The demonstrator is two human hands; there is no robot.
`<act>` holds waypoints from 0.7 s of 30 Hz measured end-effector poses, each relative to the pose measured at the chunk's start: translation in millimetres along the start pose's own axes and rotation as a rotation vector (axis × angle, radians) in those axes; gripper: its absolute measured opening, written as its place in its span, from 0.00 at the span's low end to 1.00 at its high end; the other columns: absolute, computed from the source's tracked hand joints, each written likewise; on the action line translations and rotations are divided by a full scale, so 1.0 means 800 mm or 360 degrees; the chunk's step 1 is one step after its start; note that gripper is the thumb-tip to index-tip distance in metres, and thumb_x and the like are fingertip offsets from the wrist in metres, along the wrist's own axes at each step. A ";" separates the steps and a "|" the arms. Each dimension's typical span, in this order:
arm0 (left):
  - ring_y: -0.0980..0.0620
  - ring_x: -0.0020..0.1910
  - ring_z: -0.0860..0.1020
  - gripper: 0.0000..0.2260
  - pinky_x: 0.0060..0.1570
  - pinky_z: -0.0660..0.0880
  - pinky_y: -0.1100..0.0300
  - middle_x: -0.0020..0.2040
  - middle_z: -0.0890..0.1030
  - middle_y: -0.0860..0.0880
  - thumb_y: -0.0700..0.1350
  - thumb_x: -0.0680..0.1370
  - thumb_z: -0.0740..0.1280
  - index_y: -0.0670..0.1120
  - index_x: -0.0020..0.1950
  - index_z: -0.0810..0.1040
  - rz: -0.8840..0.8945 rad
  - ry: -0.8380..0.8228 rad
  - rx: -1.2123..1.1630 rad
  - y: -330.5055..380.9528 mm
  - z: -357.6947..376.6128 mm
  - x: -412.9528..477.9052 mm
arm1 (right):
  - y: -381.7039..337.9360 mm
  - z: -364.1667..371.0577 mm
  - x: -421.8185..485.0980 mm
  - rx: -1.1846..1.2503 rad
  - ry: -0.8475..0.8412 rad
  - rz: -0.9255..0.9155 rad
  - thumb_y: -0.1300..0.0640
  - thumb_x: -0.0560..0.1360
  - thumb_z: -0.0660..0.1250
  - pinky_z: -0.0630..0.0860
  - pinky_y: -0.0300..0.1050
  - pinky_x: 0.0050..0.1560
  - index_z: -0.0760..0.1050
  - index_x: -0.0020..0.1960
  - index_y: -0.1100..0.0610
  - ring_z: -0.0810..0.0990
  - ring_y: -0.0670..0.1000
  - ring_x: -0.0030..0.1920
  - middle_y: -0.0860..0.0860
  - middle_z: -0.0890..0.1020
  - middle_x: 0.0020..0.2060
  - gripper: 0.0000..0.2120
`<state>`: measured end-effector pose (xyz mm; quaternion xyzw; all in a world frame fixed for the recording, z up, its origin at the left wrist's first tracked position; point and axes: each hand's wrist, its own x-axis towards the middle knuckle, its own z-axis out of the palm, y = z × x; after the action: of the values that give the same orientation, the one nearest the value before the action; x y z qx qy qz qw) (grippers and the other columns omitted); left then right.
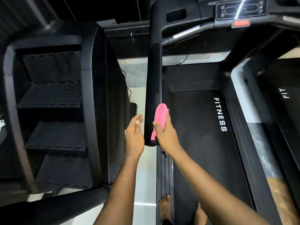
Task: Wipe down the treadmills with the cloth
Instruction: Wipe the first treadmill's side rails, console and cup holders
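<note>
We see one pocket, the recess (176, 15) at the console's (240, 8) left edge; it's too dark to tell what's in it. The pink cloth (159, 117) is on the treadmill's (203, 127) left handrail (153, 88), near its near end, pressed against the rail's inner side. Right hand (165, 133) grasps the cloth, thumb on top, fingers wrapped behind, arm stretched forward across the belt's left edge. Left hand (134, 135) is released, fingers loosely curled, holding nothing, just beside the rail's outer side and not touching it. Bare feet (164, 207) stand at the belt's near left corner. A stair machine (53, 95) sits to the left, a second treadmill (285, 95) to the right.
</note>
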<state>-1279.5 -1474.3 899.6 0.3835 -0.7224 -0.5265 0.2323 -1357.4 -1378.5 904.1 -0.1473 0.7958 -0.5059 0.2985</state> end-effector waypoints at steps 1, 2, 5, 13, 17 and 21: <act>0.56 0.66 0.77 0.17 0.71 0.71 0.49 0.65 0.80 0.50 0.43 0.86 0.54 0.46 0.70 0.76 -0.0007 -0.0077 0.0006 -0.001 -0.005 -0.003 | -0.004 0.002 0.006 -0.0122 0.0055 0.0014 0.42 0.82 0.58 0.78 0.56 0.62 0.44 0.83 0.46 0.79 0.62 0.63 0.58 0.74 0.72 0.36; 0.56 0.67 0.76 0.17 0.72 0.70 0.48 0.65 0.80 0.50 0.45 0.85 0.55 0.46 0.71 0.75 0.0004 -0.0137 0.0015 0.000 -0.009 -0.005 | -0.015 0.006 0.019 -0.0301 0.0126 0.0051 0.43 0.82 0.58 0.76 0.56 0.63 0.46 0.83 0.52 0.77 0.64 0.65 0.59 0.74 0.71 0.36; 0.56 0.68 0.75 0.19 0.73 0.68 0.49 0.66 0.79 0.50 0.48 0.85 0.54 0.45 0.73 0.73 0.0007 -0.0215 0.0005 0.001 -0.019 -0.006 | -0.066 0.015 0.079 -0.0646 0.0373 0.0113 0.44 0.83 0.59 0.74 0.56 0.63 0.45 0.82 0.62 0.75 0.65 0.68 0.65 0.66 0.75 0.38; 0.55 0.70 0.74 0.18 0.74 0.67 0.51 0.69 0.78 0.47 0.44 0.86 0.53 0.45 0.74 0.71 0.0049 -0.0235 0.0013 -0.007 -0.043 -0.001 | -0.037 0.040 0.044 -0.1634 0.0289 -0.0458 0.50 0.84 0.53 0.78 0.62 0.59 0.45 0.84 0.50 0.39 0.69 0.80 0.54 0.35 0.81 0.31; 0.56 0.71 0.72 0.17 0.74 0.66 0.56 0.71 0.76 0.50 0.42 0.87 0.54 0.45 0.74 0.73 0.0121 -0.0331 0.0132 0.005 -0.036 0.003 | -0.018 0.030 -0.023 -0.0883 0.0328 -0.0342 0.49 0.85 0.53 0.80 0.61 0.54 0.45 0.82 0.40 0.64 0.64 0.76 0.49 0.42 0.83 0.29; 0.57 0.74 0.69 0.17 0.73 0.61 0.69 0.73 0.74 0.50 0.40 0.86 0.56 0.47 0.73 0.74 0.0127 -0.0443 0.0225 0.006 -0.026 0.000 | -0.020 0.012 0.005 0.0069 0.0254 0.0010 0.40 0.84 0.51 0.71 0.59 0.69 0.66 0.75 0.41 0.78 0.58 0.62 0.50 0.76 0.70 0.21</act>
<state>-1265.8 -1485.5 911.2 0.2933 -0.7975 -0.5126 0.1232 -1355.4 -1394.7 914.5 -0.0975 0.8063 -0.5322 0.2391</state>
